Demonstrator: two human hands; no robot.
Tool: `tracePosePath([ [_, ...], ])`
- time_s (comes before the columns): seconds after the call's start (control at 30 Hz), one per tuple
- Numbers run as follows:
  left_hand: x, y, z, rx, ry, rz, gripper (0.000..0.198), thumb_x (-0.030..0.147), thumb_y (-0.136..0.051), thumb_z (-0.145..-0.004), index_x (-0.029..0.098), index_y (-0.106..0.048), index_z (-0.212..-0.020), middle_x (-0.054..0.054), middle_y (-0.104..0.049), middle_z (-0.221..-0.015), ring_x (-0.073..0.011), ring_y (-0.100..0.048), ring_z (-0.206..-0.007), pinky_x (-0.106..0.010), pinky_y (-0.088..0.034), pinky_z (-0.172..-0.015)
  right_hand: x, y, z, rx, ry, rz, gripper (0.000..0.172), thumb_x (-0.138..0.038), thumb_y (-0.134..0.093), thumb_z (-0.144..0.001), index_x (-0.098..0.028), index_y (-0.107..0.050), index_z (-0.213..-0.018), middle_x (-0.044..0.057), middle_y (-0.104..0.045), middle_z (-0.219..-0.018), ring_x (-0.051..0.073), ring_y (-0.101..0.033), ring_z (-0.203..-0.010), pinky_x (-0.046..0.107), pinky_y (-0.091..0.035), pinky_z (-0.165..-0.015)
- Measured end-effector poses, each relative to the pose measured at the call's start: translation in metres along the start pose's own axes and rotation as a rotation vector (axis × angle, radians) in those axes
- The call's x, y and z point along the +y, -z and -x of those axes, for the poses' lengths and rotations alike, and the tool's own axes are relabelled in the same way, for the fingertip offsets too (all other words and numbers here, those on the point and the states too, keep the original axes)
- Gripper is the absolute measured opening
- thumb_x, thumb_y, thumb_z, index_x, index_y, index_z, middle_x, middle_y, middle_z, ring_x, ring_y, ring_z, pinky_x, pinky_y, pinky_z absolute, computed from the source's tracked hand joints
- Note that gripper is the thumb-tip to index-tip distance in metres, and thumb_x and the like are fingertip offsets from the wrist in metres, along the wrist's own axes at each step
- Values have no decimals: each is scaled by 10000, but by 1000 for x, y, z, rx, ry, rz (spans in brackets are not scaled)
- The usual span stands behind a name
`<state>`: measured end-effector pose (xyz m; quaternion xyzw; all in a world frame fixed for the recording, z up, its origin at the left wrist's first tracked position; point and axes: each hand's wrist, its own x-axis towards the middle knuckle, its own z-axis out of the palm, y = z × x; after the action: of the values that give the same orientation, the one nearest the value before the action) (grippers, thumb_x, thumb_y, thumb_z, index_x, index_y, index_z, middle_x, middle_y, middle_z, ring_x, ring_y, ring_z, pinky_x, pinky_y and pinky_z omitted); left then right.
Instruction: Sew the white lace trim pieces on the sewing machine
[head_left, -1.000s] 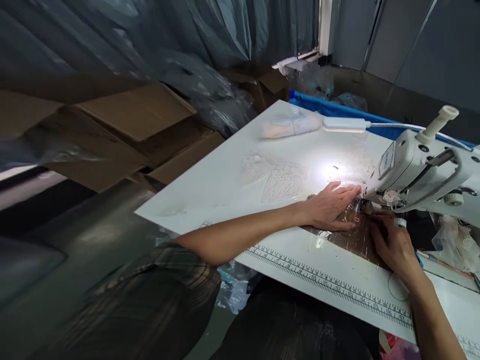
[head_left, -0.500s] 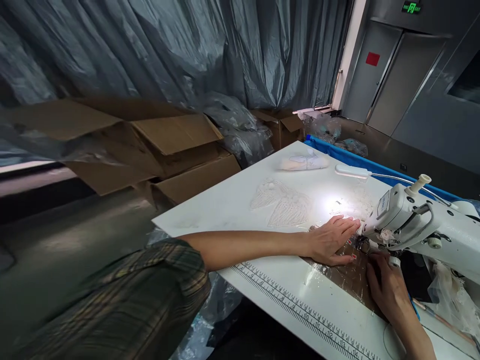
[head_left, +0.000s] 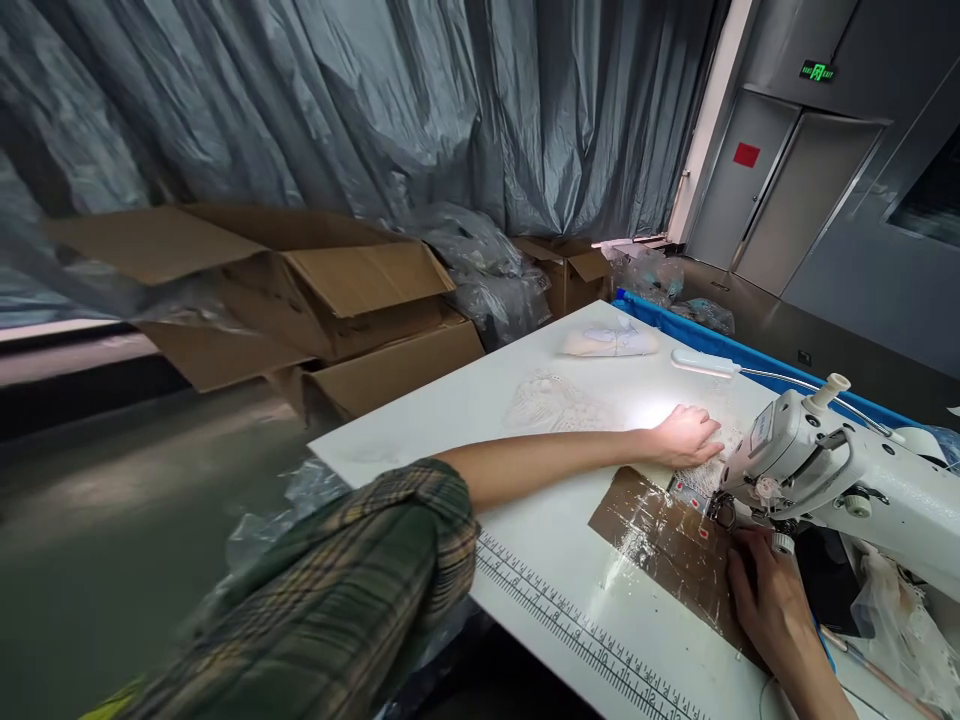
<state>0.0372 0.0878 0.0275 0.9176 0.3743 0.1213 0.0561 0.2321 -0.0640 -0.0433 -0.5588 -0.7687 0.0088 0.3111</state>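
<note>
My left hand (head_left: 684, 437) lies under the bright lamp light, left of the sewing machine (head_left: 832, 460), its fingers curled over white lace (head_left: 697, 478). The lace runs from beneath that hand toward the needle area. My right hand (head_left: 772, 592) rests by the presser foot, over the right edge of a shiny brown plate (head_left: 660, 530); its fingers are bent, and their tips are hidden beneath the machine head. Small red marks show on the plate near the needle.
Another lace piece (head_left: 559, 400) and a tied pale bundle (head_left: 611, 340) lie on the white table (head_left: 420, 440). A ruler strip (head_left: 585, 625) runs along its front edge. A dark phone-like slab (head_left: 831, 580) is right of my right hand. Cardboard boxes (head_left: 375, 275) stand left.
My left hand has lifted from flat on the brown plate and moved up and away, its fingers now curled. More of the plate shows. My right hand has barely moved.
</note>
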Motion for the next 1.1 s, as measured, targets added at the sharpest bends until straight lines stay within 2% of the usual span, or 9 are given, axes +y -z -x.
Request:
tracePosePath([
  [0.07, -8, 2, -16, -13, -3, 6, 381, 388, -384, -1000, 145, -665, -1088, -163, -669, -1093, -308, -633, -1019, -457, -466, -890, 0, 0, -1, -10, -11, -5, 289, -334, -421, -959, -202, -674, -1002, 124, -686, -982, 269, -680, -888, 441, -587, -771],
  [0.17, -17, -1, -25, -16, -13, 25, 371, 416, -408, -998, 190, -636, -1185, -143, -622, -1272, -301, -583, -1156, -469, -419, -983, 1, 1, -1, -16, -32, 9, 303, -329, -417, -957, -182, -678, -1002, 137, -686, -993, 267, -681, -878, 438, -588, -763],
  [0.37, -36, 6, -5, 7, 53, 89, 451, 405, -423, -986, 172, -507, -1363, -173, -450, -1502, -311, -441, -1348, -485, -330, -1081, 2, 1, -1, -13, -15, 2, 296, -324, -423, -954, -177, -674, -1006, 133, -681, -975, 260, -668, -874, 434, -577, -765],
  [0.57, -67, 32, 60, 117, 197, 153, 426, 379, -516, -906, 161, -573, -1268, -150, -566, -1358, -285, -526, -1234, -414, -386, -1042, 3, 3, -4, -26, 26, 22, 302, -343, -419, -951, -187, -676, -977, 134, -684, -937, 279, -653, -891, 449, -568, -791],
  [0.7, -82, 36, 106, 230, 359, 193, 291, 393, -524, -883, 157, -666, -974, -97, -652, -1083, -240, -616, -985, -348, -466, -876, 2, 6, -5, -31, 31, 39, 307, -362, -415, -944, -191, -668, -980, 137, -689, -939, 291, -652, -886, 472, -564, -791],
  [0.8, -86, 33, 125, 309, 488, 220, 305, 404, -515, -887, 168, -626, -728, -52, -642, -881, -185, -598, -768, -306, -452, -728, 0, 9, -5, -36, 16, 70, 308, -385, -412, -935, -211, -664, -967, 124, -696, -939, 276, -655, -825, 460, -563, -752],
  [0.9, -86, 34, 130, 348, 543, 237, 368, 430, -505, -903, 178, -569, -643, -26, -619, -798, -157, -568, -704, -287, -427, -697, -1, 13, -6, -43, 21, 79, 308, -406, -416, -925, -222, -663, -943, 117, -705, -933, 267, -654, -771, 441, -558, -707],
  [0.97, -83, 37, 131, 322, 543, 280, 398, 470, -513, -903, 182, -556, -632, -16, -606, -780, -152, -562, -703, -279, -421, -698, -1, 15, -8, -40, 23, 81, 310, -423, -426, -915, -227, -665, -926, 115, -709, -902, 276, -660, -764, 432, -552, -680],
  [1.1, -75, 40, 135, 105, 476, 367, 313, 484, -655, -804, 186, -599, -727, -26, -598, -899, -187, -576, -840, -278, -424, -748, -1, 17, -10, -45, 11, 75, 320, -447, -443, -894, -231, -679, -907, 112, -716, -866, 281, -670, -742, 408, -544, -631],
])
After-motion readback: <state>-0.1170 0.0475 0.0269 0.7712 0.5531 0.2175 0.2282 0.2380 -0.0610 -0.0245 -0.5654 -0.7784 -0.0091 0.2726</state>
